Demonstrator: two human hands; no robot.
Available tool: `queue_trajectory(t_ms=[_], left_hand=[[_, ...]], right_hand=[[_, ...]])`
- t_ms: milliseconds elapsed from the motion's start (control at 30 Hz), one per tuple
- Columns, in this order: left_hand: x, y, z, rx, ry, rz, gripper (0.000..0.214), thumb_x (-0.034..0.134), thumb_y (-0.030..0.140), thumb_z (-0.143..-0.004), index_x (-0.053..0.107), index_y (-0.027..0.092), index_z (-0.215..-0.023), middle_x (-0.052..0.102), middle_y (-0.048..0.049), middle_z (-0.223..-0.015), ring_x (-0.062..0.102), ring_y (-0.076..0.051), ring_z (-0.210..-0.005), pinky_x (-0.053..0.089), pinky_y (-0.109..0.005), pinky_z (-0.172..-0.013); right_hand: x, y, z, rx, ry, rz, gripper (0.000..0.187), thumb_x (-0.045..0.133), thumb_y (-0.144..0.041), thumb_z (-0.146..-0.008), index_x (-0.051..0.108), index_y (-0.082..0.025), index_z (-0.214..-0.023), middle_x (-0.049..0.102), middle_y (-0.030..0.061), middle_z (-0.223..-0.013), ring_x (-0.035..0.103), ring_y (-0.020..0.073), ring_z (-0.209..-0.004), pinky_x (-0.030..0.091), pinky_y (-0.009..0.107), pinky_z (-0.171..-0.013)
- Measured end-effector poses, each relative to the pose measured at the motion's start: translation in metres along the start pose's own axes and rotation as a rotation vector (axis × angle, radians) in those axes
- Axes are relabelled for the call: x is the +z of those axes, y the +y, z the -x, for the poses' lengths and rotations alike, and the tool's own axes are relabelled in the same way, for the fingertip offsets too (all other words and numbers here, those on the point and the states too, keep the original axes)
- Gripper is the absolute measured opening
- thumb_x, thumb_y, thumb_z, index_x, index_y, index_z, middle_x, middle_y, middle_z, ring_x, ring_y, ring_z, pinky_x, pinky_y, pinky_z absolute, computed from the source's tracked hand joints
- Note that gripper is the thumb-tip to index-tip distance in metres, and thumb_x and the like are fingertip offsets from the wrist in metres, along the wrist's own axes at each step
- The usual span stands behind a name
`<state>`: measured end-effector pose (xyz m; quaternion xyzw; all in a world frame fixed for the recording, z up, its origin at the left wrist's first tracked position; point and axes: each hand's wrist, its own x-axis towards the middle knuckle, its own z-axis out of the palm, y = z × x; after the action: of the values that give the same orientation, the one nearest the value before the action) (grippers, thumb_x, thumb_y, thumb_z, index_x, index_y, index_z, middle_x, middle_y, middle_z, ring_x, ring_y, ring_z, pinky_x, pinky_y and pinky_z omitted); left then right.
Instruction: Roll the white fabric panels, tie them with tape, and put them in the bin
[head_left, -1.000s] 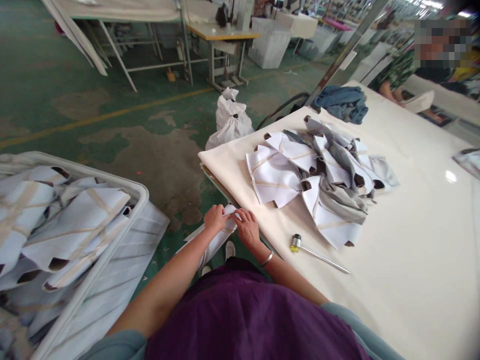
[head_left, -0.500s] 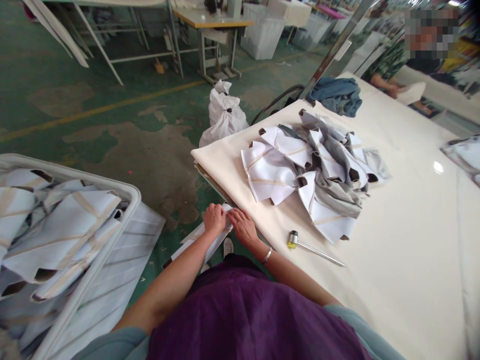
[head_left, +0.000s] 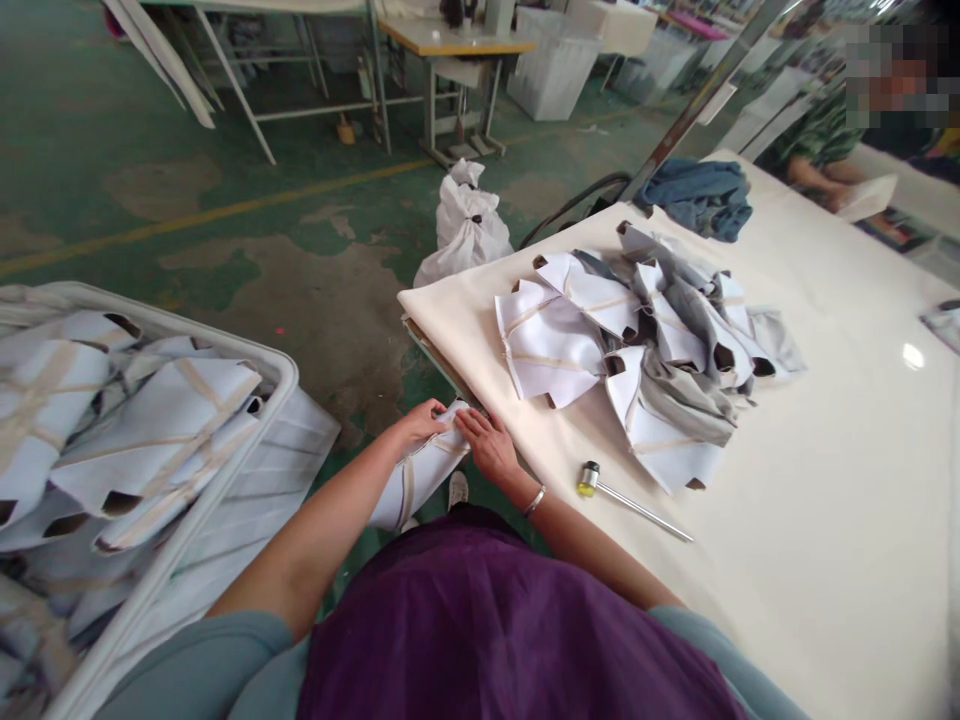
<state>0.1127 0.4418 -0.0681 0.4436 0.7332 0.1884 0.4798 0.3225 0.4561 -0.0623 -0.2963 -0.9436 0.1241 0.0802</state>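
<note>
My left hand (head_left: pixel 418 424) and my right hand (head_left: pixel 489 446) both grip a white cut fabric piece with tan seams (head_left: pixel 414 478) at the near corner of the cream table (head_left: pixel 787 520). The piece hangs down off the table edge toward the floor. A small hammer with a yellow-banded head and a metal handle (head_left: pixel 626 497) lies on the table just right of my right hand. Beyond it sits a pile of white and grey cut pieces (head_left: pixel 645 345).
A white bin (head_left: pixel 217 500) full of similar white pieces stands at my left. A tied white sack (head_left: pixel 466 225) sits on the green floor past the table corner. Blue cloth (head_left: pixel 701 198) lies at the table's far end, where another person works. Sewing tables stand in the background.
The white piece has been gathered closer to the table edge and now hangs more bunched under my hands. My left hand shifted slightly left along it.
</note>
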Motion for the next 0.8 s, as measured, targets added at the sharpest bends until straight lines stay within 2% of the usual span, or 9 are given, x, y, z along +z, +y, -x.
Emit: queue_trajectory(t_ms=[100, 233, 300, 400, 533, 700, 800], left_hand=[[-0.008, -0.005, 0.01, 0.01, -0.098, 0.115, 0.052, 0.069, 0.019, -0.063, 0.058, 0.017, -0.113, 0.062, -0.0012, -0.088, 0.056, -0.014, -0.072, 0.043, -0.023, -0.062], [-0.009, -0.007, 0.015, -0.027, -0.047, 0.087, 0.046, 0.072, 0.022, -0.062, 0.062, 0.016, -0.107, 0.061, 0.0001, -0.081, 0.054, -0.013, -0.07, 0.043, -0.022, -0.062], [-0.007, -0.007, 0.014, -0.046, -0.029, 0.067, 0.044, 0.074, 0.024, -0.061, 0.063, 0.017, -0.103, 0.061, 0.0006, -0.078, 0.054, -0.014, -0.07, 0.042, -0.021, -0.061], [-0.003, -0.007, 0.012, -0.046, -0.045, 0.092, 0.044, 0.072, 0.022, -0.062, 0.063, 0.016, -0.104, 0.061, 0.0007, -0.077, 0.054, -0.013, -0.069, 0.042, -0.02, -0.059], [-0.002, -0.008, 0.012, -0.042, -0.051, 0.081, 0.043, 0.066, 0.015, -0.065, 0.062, 0.016, -0.107, 0.058, 0.002, -0.07, 0.053, -0.012, -0.063, 0.039, -0.019, -0.055], [-0.002, -0.007, 0.015, -0.061, -0.071, 0.127, 0.044, 0.064, 0.01, -0.065, 0.062, 0.015, -0.109, 0.056, 0.0036, -0.066, 0.051, -0.011, -0.06, 0.039, -0.019, -0.055], [-0.002, -0.005, 0.018, -0.073, -0.077, 0.131, 0.044, 0.064, 0.009, -0.067, 0.061, 0.015, -0.11, 0.056, 0.0034, -0.065, 0.051, -0.011, -0.06, 0.038, -0.019, -0.054]], right_hand=[[-0.001, -0.002, -0.001, 0.004, 0.025, -0.046, 0.05, 0.041, -0.012, -0.092, 0.046, -0.024, -0.14, 0.048, 0.006, -0.145, 0.036, 0.0246, -0.137, 0.022, 0.05, -0.116], [0.003, -0.027, -0.008, -0.007, 0.038, -0.208, 0.043, 0.04, -0.012, -0.093, 0.057, -0.025, -0.129, 0.06, 0.0066, -0.128, 0.05, 0.0205, -0.119, 0.038, 0.038, -0.105], [0.006, -0.04, -0.013, 0.033, 0.046, -0.262, 0.041, 0.038, -0.011, -0.092, 0.059, -0.023, -0.126, 0.062, 0.008, -0.12, 0.053, 0.0203, -0.11, 0.043, 0.034, -0.097], [0.009, -0.048, -0.018, 0.098, 0.034, -0.259, 0.036, 0.04, -0.012, -0.091, 0.063, -0.022, -0.118, 0.063, 0.0087, -0.114, 0.054, 0.0218, -0.107, 0.044, 0.035, -0.094], [0.007, -0.041, -0.02, 0.046, -0.045, -0.254, 0.032, 0.045, -0.011, -0.089, 0.066, -0.025, -0.108, 0.064, 0.0041, -0.114, 0.053, 0.0204, -0.106, 0.043, 0.033, -0.091], [0.007, -0.038, -0.02, 0.072, -0.046, -0.329, 0.037, 0.041, -0.007, -0.088, 0.064, -0.024, -0.113, 0.066, 0.0037, -0.113, 0.052, 0.0197, -0.108, 0.042, 0.034, -0.093], [0.007, -0.04, -0.021, 0.088, -0.056, -0.33, 0.038, 0.042, -0.008, -0.089, 0.065, -0.027, -0.113, 0.065, 0.0028, -0.115, 0.051, 0.0202, -0.11, 0.041, 0.035, -0.093]])
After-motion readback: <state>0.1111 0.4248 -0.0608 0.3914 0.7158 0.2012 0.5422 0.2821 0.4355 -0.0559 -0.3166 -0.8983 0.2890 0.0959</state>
